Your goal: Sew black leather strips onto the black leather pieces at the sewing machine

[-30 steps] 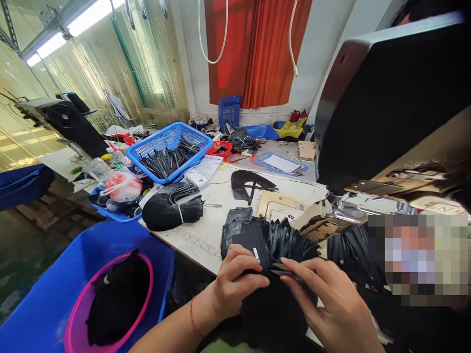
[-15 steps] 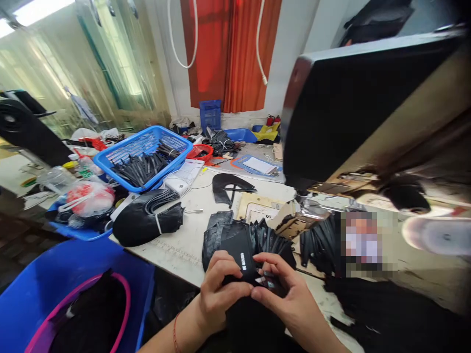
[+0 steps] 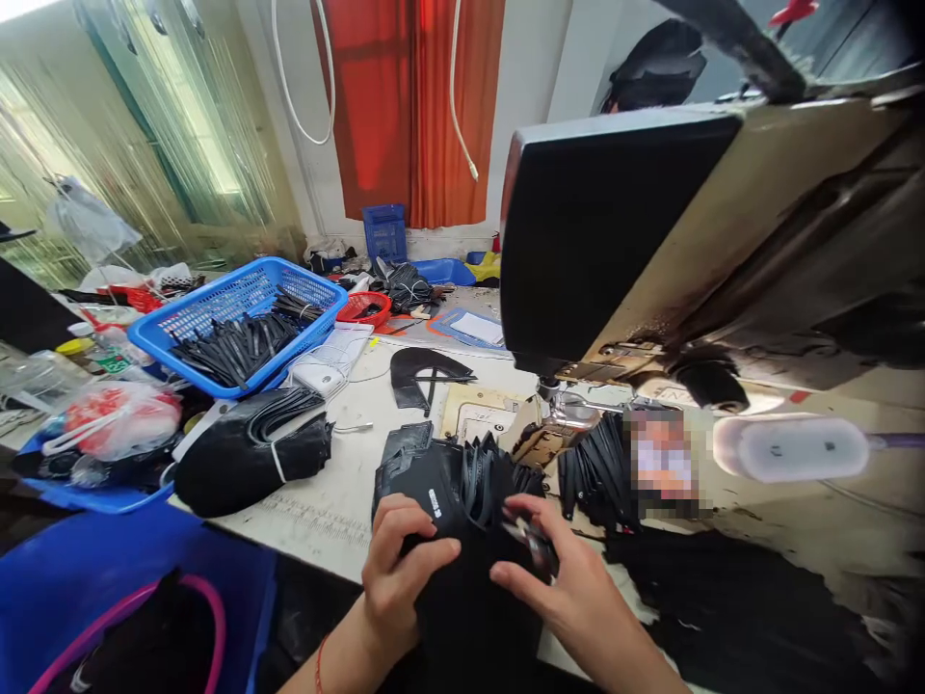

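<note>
My left hand (image 3: 401, 559) is curled at the near edge of a black shoe-upper-like piece (image 3: 419, 477) with small white print, its thumb stretched to the right. In my right hand (image 3: 570, 573) are small thread snips (image 3: 536, 547) with a shiny metal tip; the palm hides part of them. Just beyond both hands lies a stack of black pieces with zipper strips (image 3: 483, 477) fanned out at its right. Black material hangs below, between the hands.
A sewing machine head (image 3: 614, 241) looms at the right, with a lamp (image 3: 791, 458) below it. Banded black curved pieces (image 3: 252, 453) lie at left. Beyond are a blue basket (image 3: 163, 333) of black strips and a red basket (image 3: 383, 313). A blue bin (image 3: 250, 588) stands lower left.
My hands have moved apart, the right one with the snips away from the printed piece. The view has swung right, showing more of the lamp and machine.
</note>
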`<state>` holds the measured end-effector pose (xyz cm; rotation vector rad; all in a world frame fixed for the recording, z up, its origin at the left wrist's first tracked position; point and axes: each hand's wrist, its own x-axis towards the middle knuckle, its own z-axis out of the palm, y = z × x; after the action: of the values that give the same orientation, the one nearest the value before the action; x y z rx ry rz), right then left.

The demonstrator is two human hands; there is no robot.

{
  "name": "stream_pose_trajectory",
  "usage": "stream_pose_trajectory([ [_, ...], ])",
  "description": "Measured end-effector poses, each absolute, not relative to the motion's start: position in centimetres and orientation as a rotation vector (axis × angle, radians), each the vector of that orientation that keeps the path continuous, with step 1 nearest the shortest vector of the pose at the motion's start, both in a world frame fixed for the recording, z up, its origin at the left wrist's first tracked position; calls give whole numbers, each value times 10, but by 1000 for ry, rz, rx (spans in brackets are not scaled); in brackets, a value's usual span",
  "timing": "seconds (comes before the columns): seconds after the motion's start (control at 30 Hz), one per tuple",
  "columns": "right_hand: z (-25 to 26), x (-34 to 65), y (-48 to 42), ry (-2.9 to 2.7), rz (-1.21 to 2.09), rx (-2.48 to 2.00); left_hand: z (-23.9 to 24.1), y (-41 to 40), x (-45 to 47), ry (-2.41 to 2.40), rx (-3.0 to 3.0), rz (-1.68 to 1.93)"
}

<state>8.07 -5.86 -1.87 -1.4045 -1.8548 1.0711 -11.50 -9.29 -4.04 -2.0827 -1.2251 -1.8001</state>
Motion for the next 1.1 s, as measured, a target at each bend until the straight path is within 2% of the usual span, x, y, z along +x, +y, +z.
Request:
stream_pose_trajectory([
  [0.13,-32,82,-69,-1887,765,-1126,-42,-91,-109,-1219,-2011,-1764],
  [0.23,-40,78,-75,-1928,686,-1022,-47,-90,-106,-1236,-2024,-1699],
  [0.57,-37,67,-77,-1863,650,-1007,-42,-91,-100,-1225,-1957,-1745],
  [0.87,-36,58,-71,-1747,843,-1062,-45,-93,-99,-1222,-1937,-1791],
  [1.1,-27,66,-63,-1906,624,-997,-33,-92,-103,-1165,-1980,-1622],
])
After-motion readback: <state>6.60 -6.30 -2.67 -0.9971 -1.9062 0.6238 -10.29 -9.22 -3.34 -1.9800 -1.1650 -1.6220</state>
